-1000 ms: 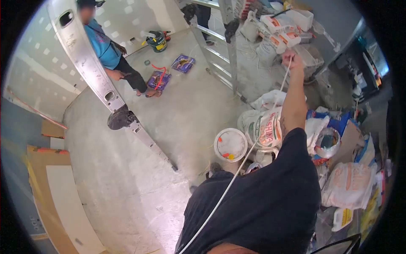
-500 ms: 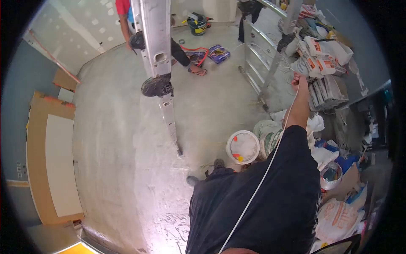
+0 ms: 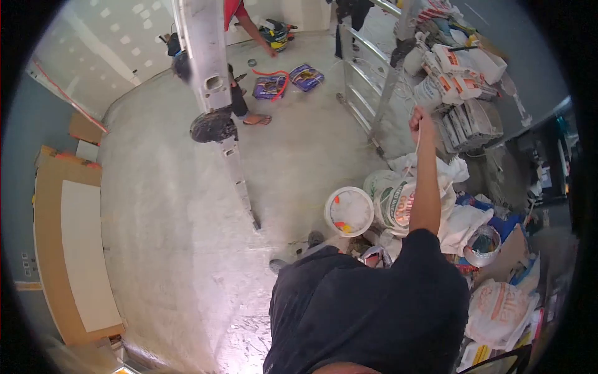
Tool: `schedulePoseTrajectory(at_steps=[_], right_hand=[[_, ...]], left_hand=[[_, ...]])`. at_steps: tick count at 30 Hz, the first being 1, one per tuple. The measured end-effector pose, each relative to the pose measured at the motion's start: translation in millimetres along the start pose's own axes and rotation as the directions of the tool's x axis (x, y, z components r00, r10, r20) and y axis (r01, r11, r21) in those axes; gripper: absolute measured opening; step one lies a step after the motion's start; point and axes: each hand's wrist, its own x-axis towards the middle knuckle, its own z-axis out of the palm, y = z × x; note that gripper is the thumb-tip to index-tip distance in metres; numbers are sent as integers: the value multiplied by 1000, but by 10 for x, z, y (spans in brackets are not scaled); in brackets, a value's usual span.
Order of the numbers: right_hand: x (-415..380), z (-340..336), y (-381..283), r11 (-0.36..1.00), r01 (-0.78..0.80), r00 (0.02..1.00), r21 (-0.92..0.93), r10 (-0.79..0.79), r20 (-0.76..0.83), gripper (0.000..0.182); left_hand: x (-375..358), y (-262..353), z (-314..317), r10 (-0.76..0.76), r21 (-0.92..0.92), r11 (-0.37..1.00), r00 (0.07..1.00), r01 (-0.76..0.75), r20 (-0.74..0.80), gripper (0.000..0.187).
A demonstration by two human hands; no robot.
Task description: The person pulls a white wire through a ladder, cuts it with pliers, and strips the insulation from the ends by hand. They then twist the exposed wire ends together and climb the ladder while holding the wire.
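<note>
My right arm stretches forward over the sacks on the right, ending in my right hand point(image 3: 418, 123), whose fingers are closed. From the fist a thin white cord point(image 3: 418, 144) hangs down beside my forearm; its lower part is hard to follow. Below the hand stand a white-and-green printed sack point(image 3: 387, 198) and a white bucket point(image 3: 349, 212) with orange and yellow bits inside. My left hand is out of view.
An aluminium ladder point(image 3: 215, 81) rises in front, and a second ladder point(image 3: 367, 103) stands by stacked bags point(image 3: 464, 68). A person point(image 3: 237, 15) in red is behind the first ladder, near a dark bucket point(image 3: 274, 37) and purple bags point(image 3: 269, 87). Another person's dark-clothed legs point(image 3: 355, 19) show at the top.
The white cord that ran across my shirt is no longer there; only a short stretch shows by my hand. The person in red now reaches towards the dark bucket. My view has shifted slightly.
</note>
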Motion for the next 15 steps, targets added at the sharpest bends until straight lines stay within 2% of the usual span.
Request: schedulePoseTrajectory(at_steps=[1, 2, 3, 4, 5, 6, 7, 9, 10, 12, 13, 14, 15], right_hand=[[-249, -3, 1, 999, 15, 1000, -43, -16, -25, 17], [-389, -147, 103, 996, 73, 997, -45, -72, 25, 17], [-636, -193, 176, 990, 133, 989, -40, -130, 72, 16], [-902, -233, 206, 969, 192, 981, -155, -192, 19, 12], [-1284, -130, 223, 933, 236, 967, -271, -254, -32, 9], [-1498, -158, 321, 926, 247, 962, -286, -271, -44, 10], [-1715, -162, 387, 917, 260, 955, -303, -291, -61, 11], [-2215, -44, 517, 948, 200, 968, -246, -231, -101, 11], [-2420, 9, 609, 969, 172, 978, -179, -190, -88, 11], [-2704, 98, 754, 984, 151, 984, -94, -159, -83, 12], [-2734, 128, 808, 984, 162, 981, -76, -169, -95, 14], [-2720, 155, 823, 981, 181, 976, -64, -188, -112, 14], [-2694, 167, 824, 972, 215, 968, -89, -225, -114, 15]], left_hand=[[299, 17, 131, 62, 24, 998, 994, -60, -86, 14], [532, 50, 230, 116, 60, 992, 978, -108, -172, 14], [895, 51, 413, 12, -58, 998, 993, -19, -115, 22], [1227, 78, 465, 85, -61, 994, 993, -90, -88, 29], [1577, 198, 515, 199, 37, 980, 972, -196, -121, 31], [1923, 376, 583, 198, 22, 980, 971, -197, -135, 33], [2273, 507, 733, 262, -7, 963, 946, -268, -191, 33], [3008, 917, 987, 433, 44, 900, 877, -433, -208, 33], [3295, 1210, 1018, 499, 33, 866, 853, -500, -152, 35], [3751, 1829, 1210, 484, -337, 814, 873, -473, -59, 38], [3969, 2074, 1403, 536, -510, 735, 843, -446, 35, 40], [4135, 2304, 1565, 596, -662, 645, 794, -382, 122, 43], [4189, 2578, 1635, 570, -795, 574, 793, -196, 216, 42]])
